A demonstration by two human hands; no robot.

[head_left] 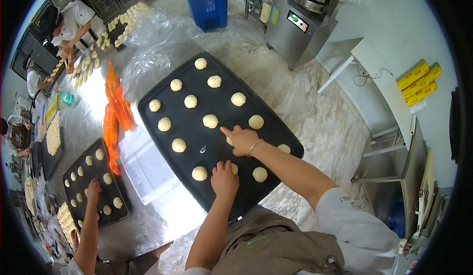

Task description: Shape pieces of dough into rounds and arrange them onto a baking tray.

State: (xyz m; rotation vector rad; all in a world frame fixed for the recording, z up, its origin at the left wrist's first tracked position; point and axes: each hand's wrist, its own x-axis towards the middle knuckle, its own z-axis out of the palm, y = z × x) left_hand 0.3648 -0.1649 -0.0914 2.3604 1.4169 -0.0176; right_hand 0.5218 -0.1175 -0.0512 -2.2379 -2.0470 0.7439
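Observation:
A large black baking tray (pixel 148 115) lies before me with rows of round, pale dough balls, such as this dough ball (pixel 210 121). My left hand (pixel 224 179) is at the tray's near part, its fingers curled against a dough ball (pixel 235 169) that shows partly at their right. Farther up, my right hand (pixel 242 140) rests over another dough ball (pixel 229 141), which it mostly hides. Its index finger points left, and the other fingers are bent round the ball. A bracelet (pixel 254 147) is on my right wrist.
Printed paper sheets (pixel 148 164) and an orange plastic bag (pixel 112 112) lie left of the tray. A co-worker's hand (pixel 93 189) reaches over a second black tray (pixel 125 203) of dough pieces. Beyond stand a blue bin (pixel 207 6) and a steel machine (pixel 295 31).

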